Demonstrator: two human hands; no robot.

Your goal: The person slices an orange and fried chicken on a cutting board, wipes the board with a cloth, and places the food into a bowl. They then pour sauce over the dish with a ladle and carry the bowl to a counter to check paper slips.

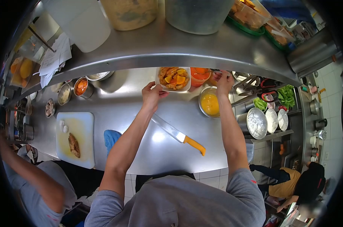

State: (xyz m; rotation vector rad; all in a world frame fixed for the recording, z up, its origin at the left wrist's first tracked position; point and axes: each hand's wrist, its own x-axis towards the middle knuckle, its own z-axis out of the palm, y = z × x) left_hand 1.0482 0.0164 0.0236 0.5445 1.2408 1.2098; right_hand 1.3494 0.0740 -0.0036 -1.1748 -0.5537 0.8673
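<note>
My left hand pinches the lower left edge of a white square dish that holds orange pieces and sauced food. To its right, my right hand is closed around the handle of a utensil, whose far part reaches over a container of orange-red sauce. Below that hand sits a metal bowl of yellow liquid. A large knife with a yellow handle lies on the steel counter between my forearms.
A white cutting board with browned meat lies at the left, beside a blue cloth. Above runs a steel shelf with large tubs. Bowls of white powder stand right. One co-worker is close at left; others are at lower right.
</note>
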